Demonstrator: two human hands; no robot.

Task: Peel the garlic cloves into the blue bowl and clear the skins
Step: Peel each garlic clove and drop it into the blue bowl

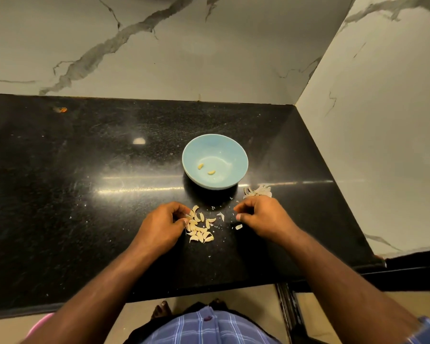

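A blue bowl (215, 147) stands on the black counter (85, 194) with two peeled yellowish cloves (206, 169) lying in it. A heap of unpeeled garlic cloves (200, 227) lies in front of the bowl. My left hand (163, 225) rests at the heap's left edge, fingers curled onto the cloves there. My right hand (261, 217) hovers to the right of the heap with curled fingers and nothing visible between them. A small pile of papery skins (257, 190) sits just beyond my right hand, right of the bowl. Loose skin scraps (221, 216) dot the counter between my hands.
Marble walls rise behind (184, 45) and to the right (382, 120) of the counter, forming a corner. The counter's front edge runs near my body. A small orange speck (63, 110) lies at the back left. My feet and the floor show below.
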